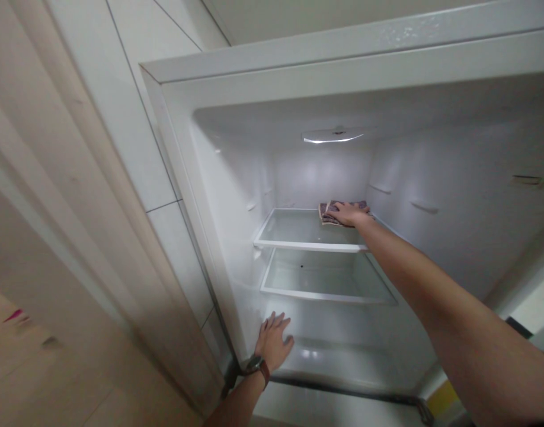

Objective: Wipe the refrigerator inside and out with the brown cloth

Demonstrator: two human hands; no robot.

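A patterned, dark reddish cloth [328, 214] with a pale edge lies folded on the upper glass shelf [294, 226] of a white refrigerator, towards the back right. My right hand [346, 212] reaches in over that shelf and presses the cloth down with its fingers over it. Lower down at the left, my left hand [274, 343], with a watch [255, 364] on its wrist, is by the inner side wall, fingers spread and nothing held. Whether it touches the wall I cannot tell.
Beneath the upper shelf is a second glass shelf [316, 273] with a small dark speck. A lamp cover [332, 136] is on the ceiling of the compartment. White tiles [183, 249] and a wooden frame [89, 166] flank the refrigerator at left. Something yellow [443, 398] shows at lower right.
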